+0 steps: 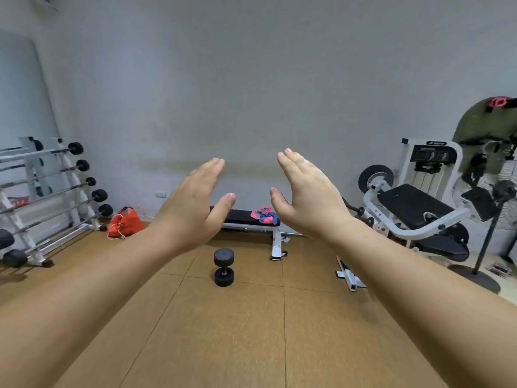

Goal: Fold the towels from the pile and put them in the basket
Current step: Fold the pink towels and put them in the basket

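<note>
View from the head. Left hand (pixel 193 208) and right hand (pixel 305 197), both raised at 12 o'clock with fingers straight and together, palms turned toward each other, apart, holding nothing. Between and beyond them, at 12 o'clock, a black padded tabletop (pixel 240 217) on a white frame, and on its 3 o'clock end a small heap of pink and blue cloth (pixel 264 214). At this range it is too small to tell the pieces apart, but it is most likely the pile of towels named in the task. Nearer the viewer, also at 12 o'clock, a black dumbbell (pixel 223 267) stands on end on the brown floor (pixel 251 331). At 10 o'clock, a red bag (pixel 124 222) against the wall; at 9 o'clock, a rack of barbells (pixel 70 191); at 2 o'clock, a white exercise machine (pixel 414 205) with a standing fan (pixel 500 191) beside it. No basket is in view. Progress, as judged: nothing shows as folded or put away, and the cloth lies loose and well apart from both hands, so reaching the pile, folding each towel and finding the basket are all left to do
</note>
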A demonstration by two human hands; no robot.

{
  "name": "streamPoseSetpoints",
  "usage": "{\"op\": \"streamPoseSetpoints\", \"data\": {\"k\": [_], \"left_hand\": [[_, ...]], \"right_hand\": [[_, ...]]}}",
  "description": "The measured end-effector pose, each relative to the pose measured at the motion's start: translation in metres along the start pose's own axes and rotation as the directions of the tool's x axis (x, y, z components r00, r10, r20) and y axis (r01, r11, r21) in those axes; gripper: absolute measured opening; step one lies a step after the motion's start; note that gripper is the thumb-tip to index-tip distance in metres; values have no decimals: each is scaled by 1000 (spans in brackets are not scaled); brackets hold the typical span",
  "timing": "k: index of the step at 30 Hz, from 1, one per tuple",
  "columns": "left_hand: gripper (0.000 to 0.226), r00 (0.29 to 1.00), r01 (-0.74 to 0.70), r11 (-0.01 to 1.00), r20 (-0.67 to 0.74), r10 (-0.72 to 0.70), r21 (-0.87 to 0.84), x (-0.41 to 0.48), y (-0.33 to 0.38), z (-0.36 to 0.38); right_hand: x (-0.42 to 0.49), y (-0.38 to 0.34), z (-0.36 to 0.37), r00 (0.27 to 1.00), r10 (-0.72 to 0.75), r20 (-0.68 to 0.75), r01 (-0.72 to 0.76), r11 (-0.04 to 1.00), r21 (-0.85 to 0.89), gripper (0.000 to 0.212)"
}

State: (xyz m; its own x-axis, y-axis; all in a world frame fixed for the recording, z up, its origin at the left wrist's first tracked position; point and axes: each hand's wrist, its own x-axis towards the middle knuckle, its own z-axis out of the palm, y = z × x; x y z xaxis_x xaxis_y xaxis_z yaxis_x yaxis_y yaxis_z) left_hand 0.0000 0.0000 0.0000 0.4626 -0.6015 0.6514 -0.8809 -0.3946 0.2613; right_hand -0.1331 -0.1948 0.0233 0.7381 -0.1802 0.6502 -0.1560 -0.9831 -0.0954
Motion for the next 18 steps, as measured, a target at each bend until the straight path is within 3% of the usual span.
{"op": "streamPoseSetpoints", "data": {"k": [9, 18], "left_hand": [[65, 983, 144, 989, 120, -141, -16, -14, -34, 89], [61, 933, 309, 950, 207, -296, -34, 9, -164, 154]], "right_hand": [[-6, 45, 86, 968, 124, 217, -171, 963, 210, 64], [64, 54, 245, 913, 153, 379, -291, 894, 340, 58]]}}
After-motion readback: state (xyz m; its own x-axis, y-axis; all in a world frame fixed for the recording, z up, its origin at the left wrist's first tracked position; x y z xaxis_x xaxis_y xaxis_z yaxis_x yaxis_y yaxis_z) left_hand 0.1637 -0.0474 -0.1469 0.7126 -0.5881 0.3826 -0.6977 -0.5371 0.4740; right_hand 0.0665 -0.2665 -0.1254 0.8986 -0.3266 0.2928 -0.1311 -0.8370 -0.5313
